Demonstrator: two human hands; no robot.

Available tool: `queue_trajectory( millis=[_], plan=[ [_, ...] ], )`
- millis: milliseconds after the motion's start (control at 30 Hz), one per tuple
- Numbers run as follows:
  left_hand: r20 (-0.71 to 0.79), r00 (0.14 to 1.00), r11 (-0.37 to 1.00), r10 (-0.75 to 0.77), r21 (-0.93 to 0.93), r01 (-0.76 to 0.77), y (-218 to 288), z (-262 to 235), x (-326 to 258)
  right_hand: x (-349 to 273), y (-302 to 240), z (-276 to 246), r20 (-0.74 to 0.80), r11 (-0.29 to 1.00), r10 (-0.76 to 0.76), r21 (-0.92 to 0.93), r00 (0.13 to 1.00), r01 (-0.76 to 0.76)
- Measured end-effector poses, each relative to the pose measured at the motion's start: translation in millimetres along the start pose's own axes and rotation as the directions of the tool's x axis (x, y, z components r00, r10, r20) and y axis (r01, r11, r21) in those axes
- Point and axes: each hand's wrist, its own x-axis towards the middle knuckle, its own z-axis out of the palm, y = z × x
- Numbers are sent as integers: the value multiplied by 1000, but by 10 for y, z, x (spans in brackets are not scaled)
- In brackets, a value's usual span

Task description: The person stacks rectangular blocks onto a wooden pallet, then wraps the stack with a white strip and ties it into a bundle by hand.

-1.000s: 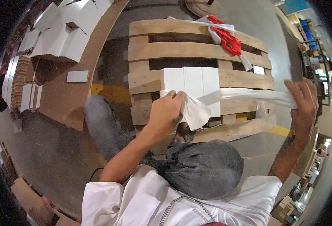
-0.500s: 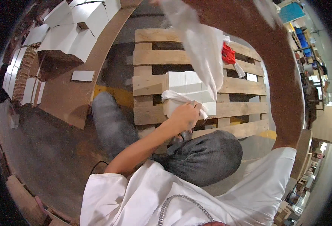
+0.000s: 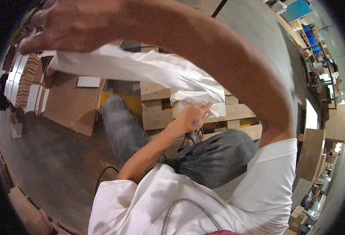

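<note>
White boxes (image 3: 197, 110) sit side by side on the wooden pallet (image 3: 156, 117) in front of my knees. A wrinkled white strip, cloth or film (image 3: 141, 66), stretches from the boxes up to the far left. One end of it lies folded over the near side of the boxes, pinched by my left hand (image 3: 192, 117), its fingers closed. My right hand (image 3: 68, 27), partly smeared by motion, is raised across to the upper left. Its fingers are curled, and the strip hangs taut beneath it. My right forearm hides the pallet's far right part.
Brown board (image 3: 72, 105) lies at the left, bearing a small white piece (image 3: 88, 81). Stacked white cartons and corrugated sheets (image 3: 27, 78) stand beyond. Shelving with blue items (image 3: 311, 39) lines the far right. My bent knees (image 3: 219, 156) flank the pallet's near side.
My right hand has swung from above the pallet to the upper left, drawing the strip across the boxes. The left hand keeps its pinch. The red item on the pallet is now hidden.
</note>
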Motion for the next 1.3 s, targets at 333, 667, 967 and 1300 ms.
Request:
queue_trajectory(
  millis=[333, 667, 967, 1300],
  plan=[
    [355, 456, -264, -816, -931, 252, -127, -1411, -1128, -346, -1279, -329, 247, 852, -8, 510, 969, -122],
    [-24, 917, 889, -399, -257, 380, -1672, -1890, -1106, -1888, -1060, -952, 870, 626, 30, 368, 492, -688],
    [442, 773, 791, -456, 599, 124, -1579, -1117, -962, -4431, -1091, -2055, 376, -330, 868, -52, -325, -942],
    [-45, 887, 773, -459, 471, 425, -1980, -217, -564, -6329, -2086, -969, 436, -181, 885, -5, -166, -983]
  ],
)
